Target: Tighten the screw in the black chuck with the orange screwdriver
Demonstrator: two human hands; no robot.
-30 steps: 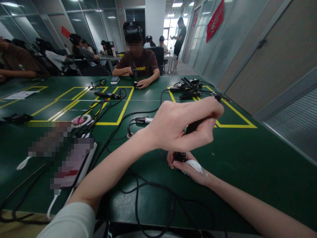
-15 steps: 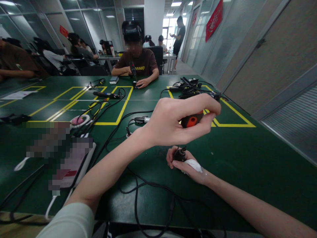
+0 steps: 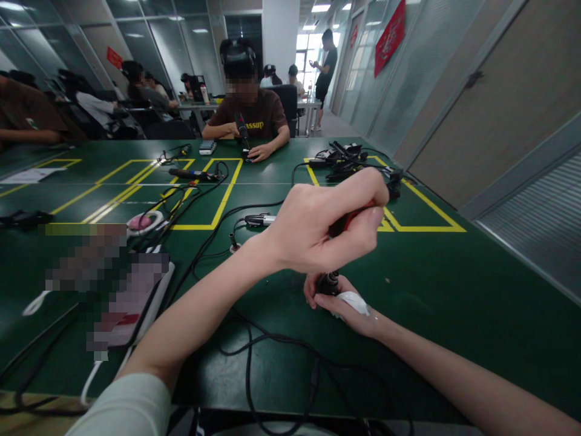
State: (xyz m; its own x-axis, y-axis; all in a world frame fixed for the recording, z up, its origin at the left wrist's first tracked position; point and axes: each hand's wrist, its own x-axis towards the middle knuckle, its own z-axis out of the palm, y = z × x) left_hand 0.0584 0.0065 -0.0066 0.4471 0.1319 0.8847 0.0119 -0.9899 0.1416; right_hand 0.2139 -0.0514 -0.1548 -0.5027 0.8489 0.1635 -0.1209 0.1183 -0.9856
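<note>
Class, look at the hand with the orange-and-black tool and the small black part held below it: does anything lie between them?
Nothing visible does. The left hand grips the tool directly above the black part pinched in the right hand; cables lie nearer the camera.

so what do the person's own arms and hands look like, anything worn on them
Both forearms are bare. The left arm shows a pale, light grey-green sleeve at the bottom edge, covering only the upper part. The right arm shows no sleeve in view. The left hand has no glove, ring or watch visible. The right hand has a white wrap or bandage across it.
</note>
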